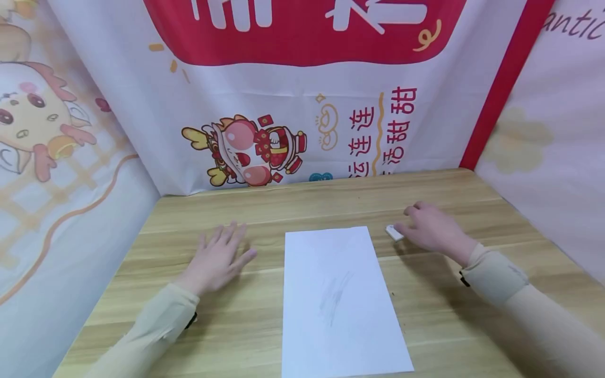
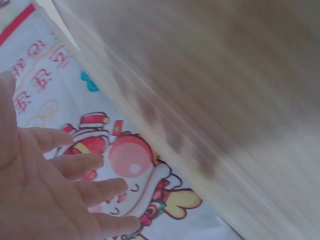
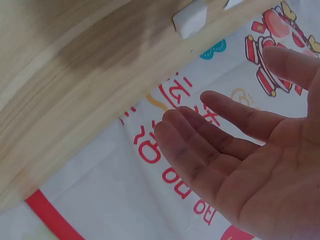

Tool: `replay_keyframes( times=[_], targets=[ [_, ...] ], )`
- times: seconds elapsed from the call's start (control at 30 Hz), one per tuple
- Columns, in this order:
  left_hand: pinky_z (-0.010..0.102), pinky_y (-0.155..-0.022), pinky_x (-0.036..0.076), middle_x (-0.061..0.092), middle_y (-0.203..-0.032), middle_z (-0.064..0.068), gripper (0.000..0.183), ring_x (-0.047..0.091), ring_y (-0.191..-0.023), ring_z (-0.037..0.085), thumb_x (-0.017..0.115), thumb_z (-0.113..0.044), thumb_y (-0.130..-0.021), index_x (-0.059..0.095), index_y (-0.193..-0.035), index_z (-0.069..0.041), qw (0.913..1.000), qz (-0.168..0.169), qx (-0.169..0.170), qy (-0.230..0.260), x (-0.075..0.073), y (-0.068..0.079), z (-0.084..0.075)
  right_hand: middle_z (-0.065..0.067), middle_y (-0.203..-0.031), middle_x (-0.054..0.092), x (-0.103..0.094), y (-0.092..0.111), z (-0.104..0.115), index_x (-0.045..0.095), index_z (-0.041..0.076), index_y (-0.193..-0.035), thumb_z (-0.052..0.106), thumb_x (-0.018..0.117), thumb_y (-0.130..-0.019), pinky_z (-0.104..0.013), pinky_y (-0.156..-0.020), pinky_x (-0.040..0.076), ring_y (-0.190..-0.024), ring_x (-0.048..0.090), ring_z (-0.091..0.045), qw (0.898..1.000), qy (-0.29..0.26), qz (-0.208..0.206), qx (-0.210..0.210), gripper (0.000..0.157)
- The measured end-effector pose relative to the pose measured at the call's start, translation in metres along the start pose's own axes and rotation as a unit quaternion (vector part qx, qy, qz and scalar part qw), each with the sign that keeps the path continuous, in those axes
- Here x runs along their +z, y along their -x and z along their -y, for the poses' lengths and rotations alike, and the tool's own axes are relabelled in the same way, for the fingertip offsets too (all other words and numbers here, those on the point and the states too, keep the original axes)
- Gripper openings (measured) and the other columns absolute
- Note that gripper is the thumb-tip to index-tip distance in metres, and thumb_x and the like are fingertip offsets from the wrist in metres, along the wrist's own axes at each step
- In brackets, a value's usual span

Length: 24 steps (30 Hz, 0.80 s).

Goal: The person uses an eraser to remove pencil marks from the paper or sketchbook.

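Observation:
A white sheet of paper (image 1: pixel 340 336) lies on the wooden table, with a patch of grey pencil-like strokes near its middle. To its left my left hand (image 1: pixel 215 262) is spread over the table with straight fingers and holds nothing. On the right my right hand (image 1: pixel 432 231) hovers beside a small white eraser-like block (image 1: pixel 393 232), its fingers loosely bent. In the right wrist view that block (image 3: pixel 191 20) lies on the table, apart from the fingers (image 3: pixel 190 150), and the palm is bare.
The wooden table (image 1: pixel 212 210) ends at a printed cloth (image 1: pixel 283 89) hanging behind it. More printed cloth hangs at the left (image 1: pixel 94 220) and right (image 1: pixel 543 173) sides. Small dark crumbs lie by the paper's right edge.

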<state>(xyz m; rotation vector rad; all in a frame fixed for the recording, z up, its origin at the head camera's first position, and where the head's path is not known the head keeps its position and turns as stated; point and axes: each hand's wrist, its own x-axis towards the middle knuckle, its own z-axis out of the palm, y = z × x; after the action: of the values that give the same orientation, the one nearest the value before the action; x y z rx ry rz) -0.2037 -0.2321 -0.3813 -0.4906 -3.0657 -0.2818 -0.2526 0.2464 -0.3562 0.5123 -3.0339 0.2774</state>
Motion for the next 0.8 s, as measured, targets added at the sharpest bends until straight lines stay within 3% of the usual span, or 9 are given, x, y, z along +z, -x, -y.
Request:
replay_keyframes(
  times=[0.43,0.63,0.8],
  targets=[
    [0.068,-0.109,0.004,0.009,-0.162,0.013,0.084,0.006,-0.146,0.041,0.029,-0.068,-0.097,0.013,-0.159,-0.012,0.9994,-0.018,0.027,0.015,-0.011,0.021,-0.032,-0.029,-0.112,0.060,0.009,-0.008,0.006,0.063,-0.011,-0.115,0.034,0.063,-0.094,-0.056,-0.081,0.051,-0.095,0.062,-0.038,1.000,0.003,0.005,0.001,0.050],
    [0.064,-0.111,0.007,0.011,-0.162,0.012,0.084,0.007,-0.146,0.039,0.029,-0.068,-0.097,0.014,-0.159,-0.013,0.9987,-0.033,0.032,0.020,-0.011,0.029,-0.039,-0.027,-0.108,0.062,0.013,-0.008,0.007,0.065,-0.010,-0.112,0.035,0.063,-0.095,-0.058,-0.080,0.051,-0.093,0.063,-0.039,1.000,0.003,0.019,0.000,0.049],
    [0.063,-0.112,0.006,0.012,-0.162,0.012,0.082,0.008,-0.146,0.040,0.030,-0.066,-0.098,0.016,-0.159,-0.013,0.9987,-0.034,0.034,0.017,-0.008,0.030,-0.042,-0.014,-0.085,0.062,0.017,-0.009,0.005,0.066,-0.002,-0.092,0.034,0.061,-0.096,-0.048,-0.066,0.051,-0.072,0.058,-0.027,0.999,-0.005,0.038,0.007,0.037]
  ],
)
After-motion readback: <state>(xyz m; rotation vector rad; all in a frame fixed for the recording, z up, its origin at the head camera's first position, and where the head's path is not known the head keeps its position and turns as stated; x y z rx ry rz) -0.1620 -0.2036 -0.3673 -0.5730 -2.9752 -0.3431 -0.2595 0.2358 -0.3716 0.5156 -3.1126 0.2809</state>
